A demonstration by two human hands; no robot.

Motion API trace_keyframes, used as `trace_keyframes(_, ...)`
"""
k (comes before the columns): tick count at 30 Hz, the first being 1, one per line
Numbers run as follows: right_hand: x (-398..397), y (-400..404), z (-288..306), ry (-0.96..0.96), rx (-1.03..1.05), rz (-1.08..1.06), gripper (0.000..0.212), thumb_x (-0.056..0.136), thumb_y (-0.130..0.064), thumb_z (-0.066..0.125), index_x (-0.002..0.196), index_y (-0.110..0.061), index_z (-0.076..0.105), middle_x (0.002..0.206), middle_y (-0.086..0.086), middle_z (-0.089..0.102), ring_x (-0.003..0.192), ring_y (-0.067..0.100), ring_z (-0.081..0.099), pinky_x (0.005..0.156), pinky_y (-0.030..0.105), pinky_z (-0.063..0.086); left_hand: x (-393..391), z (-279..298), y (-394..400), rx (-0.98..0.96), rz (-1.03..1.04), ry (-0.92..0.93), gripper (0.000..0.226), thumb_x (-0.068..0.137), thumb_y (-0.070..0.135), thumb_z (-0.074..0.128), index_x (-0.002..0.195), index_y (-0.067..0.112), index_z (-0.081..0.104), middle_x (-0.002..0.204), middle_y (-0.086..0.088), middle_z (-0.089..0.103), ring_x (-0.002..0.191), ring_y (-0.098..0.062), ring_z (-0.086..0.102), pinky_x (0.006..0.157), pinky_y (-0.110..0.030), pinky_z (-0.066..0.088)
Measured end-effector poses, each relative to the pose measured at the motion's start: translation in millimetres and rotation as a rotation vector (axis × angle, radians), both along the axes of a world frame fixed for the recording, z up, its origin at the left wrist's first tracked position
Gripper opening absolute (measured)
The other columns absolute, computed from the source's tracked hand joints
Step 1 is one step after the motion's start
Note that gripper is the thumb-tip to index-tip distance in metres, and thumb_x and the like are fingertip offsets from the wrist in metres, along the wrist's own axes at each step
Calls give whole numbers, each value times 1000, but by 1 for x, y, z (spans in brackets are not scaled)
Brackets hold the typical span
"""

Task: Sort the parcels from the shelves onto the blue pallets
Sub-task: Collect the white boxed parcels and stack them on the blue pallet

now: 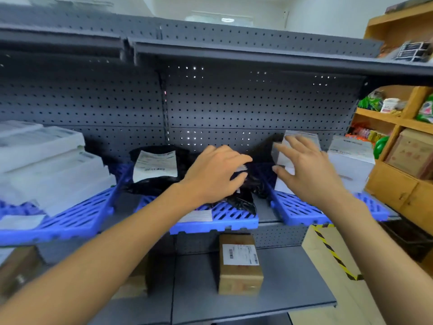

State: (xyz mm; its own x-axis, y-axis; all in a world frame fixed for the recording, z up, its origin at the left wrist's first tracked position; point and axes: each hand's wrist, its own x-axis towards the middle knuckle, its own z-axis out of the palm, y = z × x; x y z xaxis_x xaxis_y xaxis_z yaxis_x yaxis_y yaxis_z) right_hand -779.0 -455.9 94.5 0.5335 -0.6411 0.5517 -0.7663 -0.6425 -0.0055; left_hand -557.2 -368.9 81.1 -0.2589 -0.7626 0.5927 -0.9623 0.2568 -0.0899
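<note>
From my head camera I look at a dark grey pegboard shelving unit (pixel 234 102) with three blue pallets lying side by side on its middle shelf.

My left hand (pixel 214 174) reaches over the middle blue pallet (pixel 218 219) and its fingers curl down onto a crumpled black plastic parcel (pixel 243 198); it touches the bag, but whether the fingers truly pinch the plastic I cannot tell. Behind and to the left of that hand, on the same pallet, lies another black poly-bag parcel (pixel 154 170) with a white shipping label on top. A flat white label or slip (pixel 199 215) shows at the pallet's front edge, just under my forearm.

My right hand (pixel 307 172) hovers with the fingers spread and straight, holding nothing, over the right blue pallet (pixel 300 212). Just beyond its fingertips a dark parcel with a white label (pixel 297 141) leans against the pegboard, and a white parcel (pixel 349 158) sits beside it to the right.

On the left blue pallet (pixel 77 219) stands a stack of white parcels (pixel 46 160), blurred.

On the lower shelf a brown cardboard box (pixel 240 263) with a barcode label stands on its own. A tan box with yellow-and-black tape (pixel 332 254) leans at the right, and blurred brown boxes (pixel 18 268) lie at the left. A wooden cabinet (pixel 398 184) holding colourful goods stands at the far right.
</note>
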Motion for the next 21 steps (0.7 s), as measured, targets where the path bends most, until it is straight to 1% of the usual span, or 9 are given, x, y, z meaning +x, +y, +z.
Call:
trace_keyframes(2, 25, 19, -5, -1, 36, 35, 56, 95, -38, 63, 147, -22, 49, 158, 8, 39, 147, 31, 30, 107, 56, 40, 24, -2, 27, 5, 38, 14, 38, 97, 38, 55, 131, 24, 62, 116, 7, 70, 110, -20, 59, 89, -41, 44)
trace_keyframes(4, 50, 41, -10, 4, 79, 69, 58, 95, -39, 62, 149, -24, 46, 159, 7, 38, 147, 30, 30, 109, 55, 39, 48, -6, 55, 43, 76, 33, 38, 98, 38, 55, 132, 23, 63, 117, 6, 70, 111, -21, 59, 92, -44, 46)
trace_keyframes(7, 87, 77, -19, 13, 110, 126, 58, 95, -40, 62, 149, -26, 44, 159, 4, 37, 146, 29, 30, 108, 53, 40, 83, -14, 98, 91, 147, 71, 38, 98, 41, 54, 131, 25, 64, 120, 6, 71, 111, -20, 61, 95, -43, 46)
trace_keyframes(9, 112, 100, -23, 20, 131, 172, 58, 95, -40, 62, 148, -25, 46, 159, 3, 38, 146, 27, 31, 108, 52, 41, 105, -19, 126, 114, 206, 80, 37, 98, 42, 55, 130, 26, 66, 118, 5, 73, 108, -21, 64, 93, -43, 47)
trace_keyframes(11, 136, 122, -28, 12, 183, 219, 58, 95, -41, 61, 149, -25, 45, 160, 4, 36, 148, 26, 30, 111, 52, 38, 124, -23, 155, 146, 245, 114, 36, 98, 41, 56, 129, 25, 67, 118, 3, 73, 108, -23, 64, 91, -43, 48)
trace_keyframes(14, 169, 153, -35, -9, 258, 287, 59, 97, -42, 59, 152, -26, 42, 162, 5, 33, 149, 23, 26, 115, 50, 34, 150, -31, 199, 158, 284, 195, 32, 98, 38, 57, 125, 24, 70, 114, 2, 74, 103, -24, 65, 86, -39, 51)
trace_keyframes(17, 199, 180, -42, -10, 323, 347, 59, 99, -39, 59, 154, -27, 39, 163, 2, 30, 151, 21, 22, 118, 46, 30, 174, -41, 236, 189, 351, 257, 31, 100, 37, 56, 124, 24, 70, 119, 2, 72, 110, -22, 64, 93, -37, 49)
trace_keyframes(19, 218, 194, -45, -19, 359, 394, 59, 100, -40, 58, 154, -28, 38, 164, 0, 28, 152, 19, 19, 118, 48, 30, 190, -46, 256, 197, 393, 278, 30, 101, 37, 55, 124, 25, 70, 122, 3, 71, 115, -21, 62, 98, -38, 47)
trace_keyframes(21, 238, 205, -49, -19, 375, 444, 60, 100, -41, 57, 155, -29, 36, 165, -3, 26, 152, 18, 17, 119, 49, 29, 206, -48, 271, 192, 445, 307, 32, 101, 39, 55, 128, 28, 68, 127, 7, 68, 119, -18, 60, 102, -37, 46)
